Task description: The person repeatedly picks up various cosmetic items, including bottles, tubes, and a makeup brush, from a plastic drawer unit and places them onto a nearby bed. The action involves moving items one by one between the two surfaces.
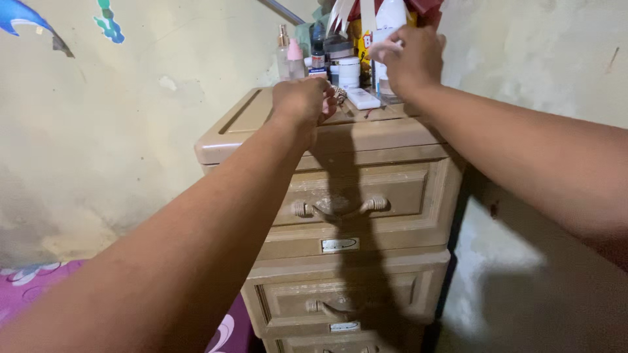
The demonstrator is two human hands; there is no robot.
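While both arms reach forward, the head view looks down on a drawer chest against a wall.

Head view, left hand: the left hand (302, 101) is clenched over the front edge of the chest top, knuckles up; a small beaded or metallic trinket (339, 95) shows just at its fingertips, and whether the fingers actually pinch it cannot be told.

Head view, right hand: the right hand (413, 60) is raised above the back of the chest top, its fingers curled around the lower part of a tall white plastic bottle (391, 19), grasping it.

Head view, bottle's place: the white bottle stands upright among the clutter at the rear right of the chest top, near the wall corner.

Head view, chest: the beige plastic drawer chest (340, 242) has moulded drawer fronts with curved handles, and its flat top (248, 117) is bare on the left side.

Head view, things nearby: a flat white rectangular case (363, 99) lies just beside the right wrist; a small white round jar (348, 69) and a clear bottle with a pink cap (295, 55) stand behind the left hand.

Head view, surroundings: a stained pale yellow wall (131, 131) rises to the left, and a purple patterned bed cover (26, 287) shows at lower left.
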